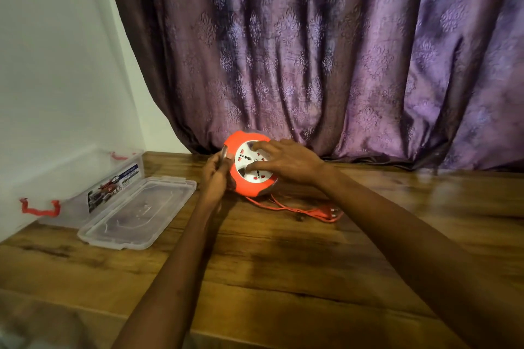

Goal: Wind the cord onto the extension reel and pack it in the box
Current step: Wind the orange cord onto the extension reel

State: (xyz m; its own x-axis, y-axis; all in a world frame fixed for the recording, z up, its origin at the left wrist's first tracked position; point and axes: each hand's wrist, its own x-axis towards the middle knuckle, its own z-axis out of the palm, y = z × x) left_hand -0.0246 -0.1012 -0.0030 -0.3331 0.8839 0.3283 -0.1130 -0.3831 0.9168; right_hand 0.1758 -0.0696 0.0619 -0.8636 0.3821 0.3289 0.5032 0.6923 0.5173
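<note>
An orange extension reel [243, 187] with a white socket face stands tilted on the wooden table, near the curtain. My left hand [214, 176] grips its left rim. My right hand [286, 161] lies over the white socket face with the fingers spread on it. A short length of orange cord [286, 208] trails from under the reel to the right and ends in a plug [330, 214] lying on the table. The clear plastic box [76, 178] with red latches stands open at the left against the wall, and its clear lid [136, 212] lies flat beside it.
A purple patterned curtain [340, 65] hangs right behind the reel, down to the table's back edge. A white wall [51, 65] closes off the left side. The wooden table [283, 278] stretches bare toward me between and around my forearms.
</note>
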